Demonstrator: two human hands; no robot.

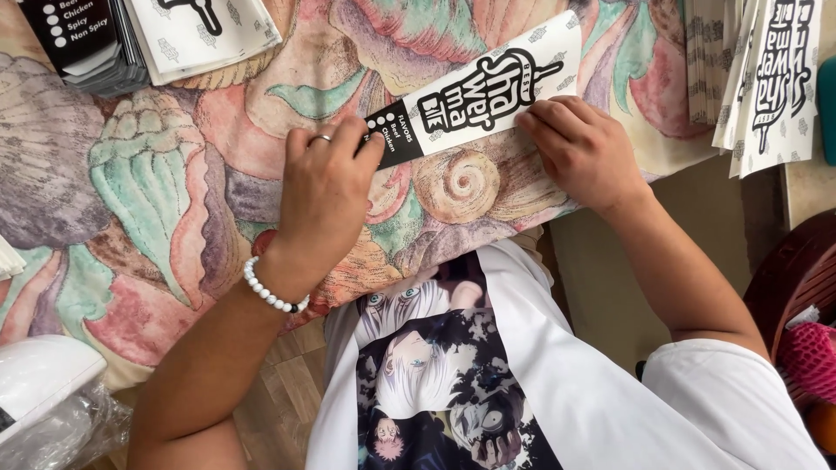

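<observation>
Left hand (pixel 324 187) pressing flat, right hand (pixel 582 150) curled, palms down

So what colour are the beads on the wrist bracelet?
White, with one dark bead: the bracelet on the left hand, seen in the head view.

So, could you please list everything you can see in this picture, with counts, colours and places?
long flat white-and-black printed paper sleeve: one, centre top, under both hands
stacks of similar white printed sleeves: two, top right and top left
stack of black-ended cards: one, top left corner
shell-patterned pastel cloth: one, covering the work surface
white plastic object in clear wrap: one, bottom left
dark red-brown chair: one, right edge
pink mesh item: one, lower right
white bead bracelet: one, left wrist
silver ring: one, left hand
left hand: pressing the sleeve's black end
right hand: pressing its lower edge
</observation>
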